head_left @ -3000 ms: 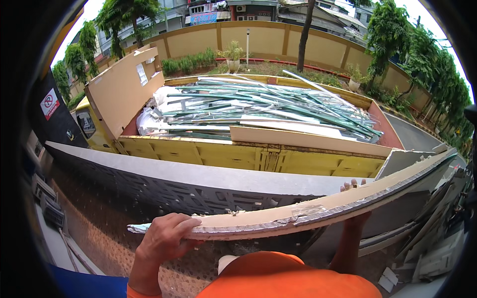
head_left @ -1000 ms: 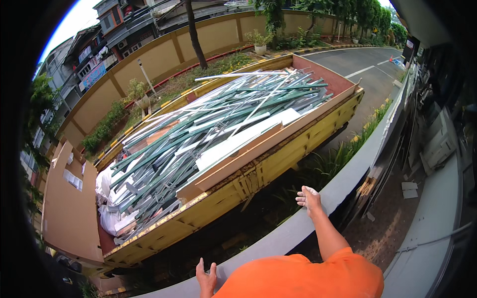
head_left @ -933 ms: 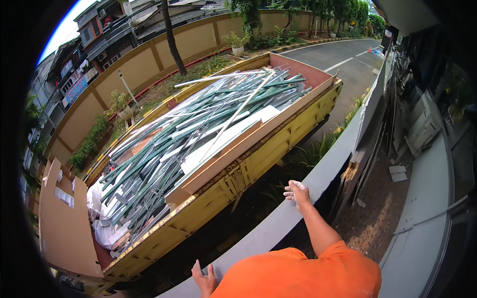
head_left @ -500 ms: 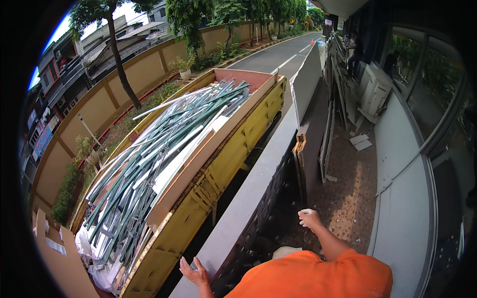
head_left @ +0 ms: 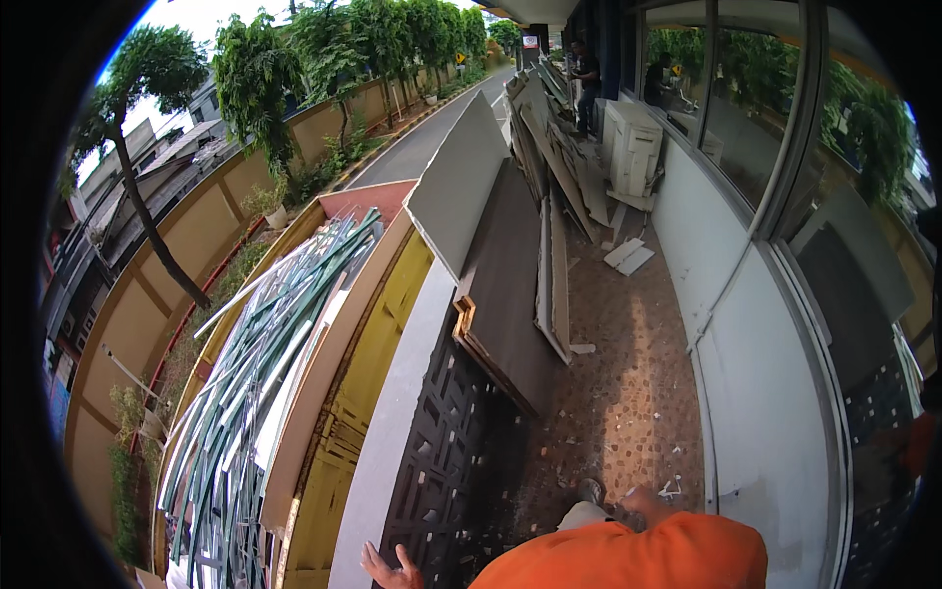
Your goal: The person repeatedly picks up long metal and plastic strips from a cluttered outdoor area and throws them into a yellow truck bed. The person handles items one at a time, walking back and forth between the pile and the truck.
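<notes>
Head: left grip (head_left: 392, 569) spread near ledge (head_left: 390, 432)

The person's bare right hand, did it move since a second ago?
Yes. The bare right hand showed over the long, flat grey wall top; now it shows well to its right.

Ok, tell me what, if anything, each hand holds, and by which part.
The left hand is open and holds nothing; the right hand is indistinct, with no held thing visible.
</notes>
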Tool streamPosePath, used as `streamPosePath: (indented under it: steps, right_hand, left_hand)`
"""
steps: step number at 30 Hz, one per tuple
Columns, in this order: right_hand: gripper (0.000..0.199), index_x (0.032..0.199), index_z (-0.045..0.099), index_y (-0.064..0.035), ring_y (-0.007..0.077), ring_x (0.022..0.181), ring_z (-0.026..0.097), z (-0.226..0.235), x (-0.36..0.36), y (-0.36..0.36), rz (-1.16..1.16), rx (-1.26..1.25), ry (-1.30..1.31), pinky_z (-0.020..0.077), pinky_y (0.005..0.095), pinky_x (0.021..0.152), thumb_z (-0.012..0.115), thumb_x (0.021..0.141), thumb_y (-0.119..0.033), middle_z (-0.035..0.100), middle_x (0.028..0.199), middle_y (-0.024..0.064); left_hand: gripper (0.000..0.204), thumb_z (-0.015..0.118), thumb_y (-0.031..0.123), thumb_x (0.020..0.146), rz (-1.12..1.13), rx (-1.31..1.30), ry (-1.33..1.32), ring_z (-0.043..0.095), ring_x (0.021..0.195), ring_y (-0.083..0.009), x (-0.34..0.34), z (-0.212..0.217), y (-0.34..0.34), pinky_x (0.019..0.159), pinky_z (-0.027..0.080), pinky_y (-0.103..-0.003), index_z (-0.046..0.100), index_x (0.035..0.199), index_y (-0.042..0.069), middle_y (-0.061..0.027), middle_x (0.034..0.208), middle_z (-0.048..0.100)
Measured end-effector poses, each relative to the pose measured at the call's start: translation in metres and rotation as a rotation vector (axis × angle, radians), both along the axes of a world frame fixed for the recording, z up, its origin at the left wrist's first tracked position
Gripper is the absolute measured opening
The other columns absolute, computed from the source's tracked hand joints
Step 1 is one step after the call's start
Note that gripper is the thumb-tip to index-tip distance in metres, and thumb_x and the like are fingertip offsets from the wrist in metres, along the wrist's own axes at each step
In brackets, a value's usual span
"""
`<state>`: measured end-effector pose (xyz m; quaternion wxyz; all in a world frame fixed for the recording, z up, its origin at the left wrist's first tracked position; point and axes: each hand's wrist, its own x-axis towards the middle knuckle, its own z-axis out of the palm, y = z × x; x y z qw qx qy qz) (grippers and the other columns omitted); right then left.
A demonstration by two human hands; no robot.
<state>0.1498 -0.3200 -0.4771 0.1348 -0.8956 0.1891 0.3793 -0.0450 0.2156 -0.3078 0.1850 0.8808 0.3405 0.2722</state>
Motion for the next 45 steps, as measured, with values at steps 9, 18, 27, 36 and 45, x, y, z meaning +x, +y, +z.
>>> streamPosePath:
  steps: [9,18,27,36,45]
  right_hand:
    - [0.045,0.100,0.075,-0.0003,0.0363,0.093,0.073,-0.011,0.102,-0.137,-0.346,0.328,-0.309,0.0559,0.0432,0.084,0.072,0.081,-0.041,0.075,0.095,0.0192]
    - [0.035,0.089,0.074,0.0070,0.0294,0.069,0.074,-0.040,0.124,-0.312,-0.712,0.096,-0.504,0.0577,0.0398,0.066,0.072,0.079,-0.027,0.075,0.087,0.0228]
    - [0.066,0.111,0.069,0.0095,0.0421,0.112,0.066,-0.072,0.106,-0.290,-0.511,0.110,-0.153,0.0515,0.0469,0.096,0.074,0.077,-0.047,0.069,0.116,0.0273]
    - [0.050,0.105,0.072,0.0093,0.0324,0.089,0.073,0.002,0.233,-0.309,-0.706,0.104,-0.320,0.0562,0.0398,0.074,0.076,0.080,-0.034,0.073,0.097,0.0227]
    - [0.048,0.108,0.073,0.0048,0.0308,0.090,0.073,-0.024,0.305,-0.334,-0.801,0.288,-0.391,0.0566,0.0382,0.076,0.077,0.079,-0.033,0.075,0.101,0.0208]
  left_hand:
    - [0.075,0.076,0.053,0.084,-0.726,-0.457,0.461,0.057,0.125,-0.0409,0.210,-0.008,-0.220,0.105,0.047,-0.045,0.061,0.134,-0.001,-0.0274,0.133,0.059]
    - [0.071,0.066,0.049,0.093,-0.505,-0.723,0.811,0.068,0.116,-0.0296,0.286,-0.068,-0.222,0.098,0.052,-0.036,0.057,0.136,-0.007,-0.0245,0.125,0.068]
    - [0.065,0.065,0.043,0.095,-0.613,-0.680,1.155,0.063,0.121,-0.0366,0.329,-0.182,-0.174,0.107,0.045,-0.041,0.057,0.136,-0.007,-0.0240,0.127,0.067]
    - [0.071,0.062,0.054,0.092,-0.662,-0.708,0.849,0.060,0.127,-0.0352,0.555,-0.183,-0.255,0.109,0.045,-0.039,0.060,0.136,-0.002,-0.0240,0.134,0.063]
    - [0.071,0.056,0.053,0.096,-0.764,-0.539,0.973,0.057,0.131,-0.0322,0.702,-0.154,-0.308,0.111,0.043,-0.036,0.055,0.141,-0.002,-0.0222,0.138,0.061]
